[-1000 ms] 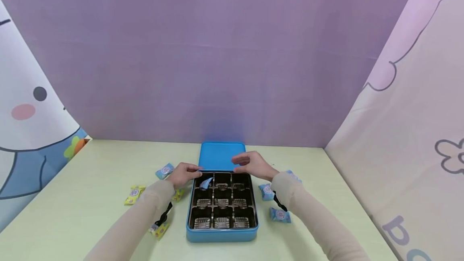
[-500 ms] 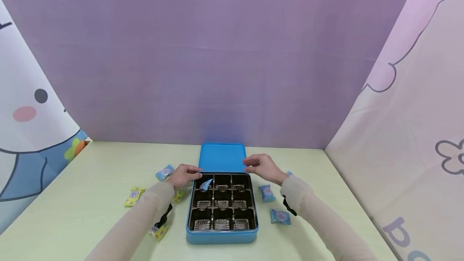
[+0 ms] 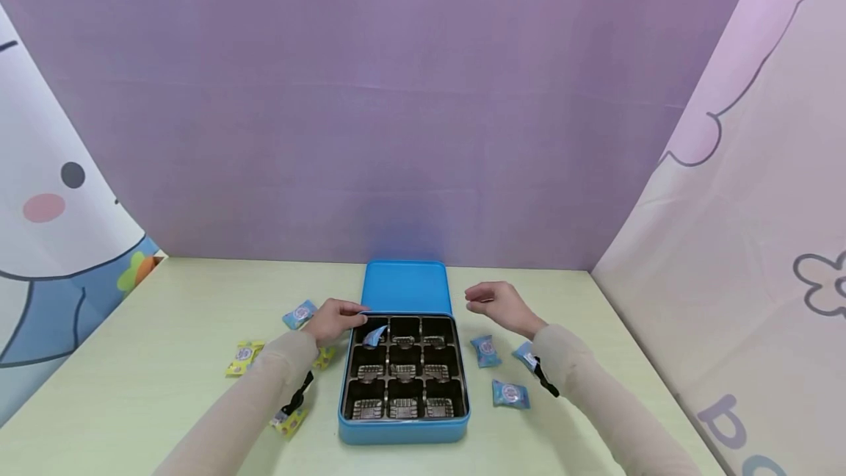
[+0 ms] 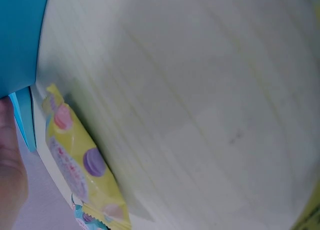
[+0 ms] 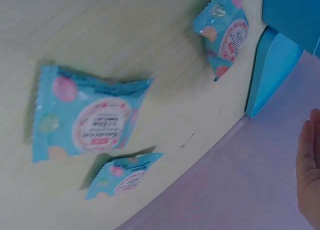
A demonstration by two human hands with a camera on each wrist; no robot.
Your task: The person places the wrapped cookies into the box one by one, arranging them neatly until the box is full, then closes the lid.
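Note:
A blue tin box [image 3: 405, 432] stands on the table with its blue lid [image 3: 405, 286] folded back behind it. Inside, a dark brown tray [image 3: 405, 380] has several square compartments. One blue-wrapped candy [image 3: 375, 336] sits in the back-left compartment. My left hand [image 3: 333, 322] grips the tin's back-left corner, thumb near the rim and fingers by the lid's hinge edge. Raised to the right of the lid, my right hand [image 3: 500, 307] holds nothing; its fingers are slightly bent in the head view and fairly straight in the right wrist view.
Blue-wrapped candies [image 3: 511, 394] lie on the table right of the tin. On the left are yellow-wrapped candies [image 3: 244, 358] and another blue-wrapped candy [image 3: 300, 314]. A purple backdrop [image 3: 396, 131] rises behind the table, with printed cloth [image 3: 760, 263] at the sides.
My right hand has moved right, from over the lid to beside it, uncovering a blue candy near its wrist. My left hand has stayed at the tin's corner.

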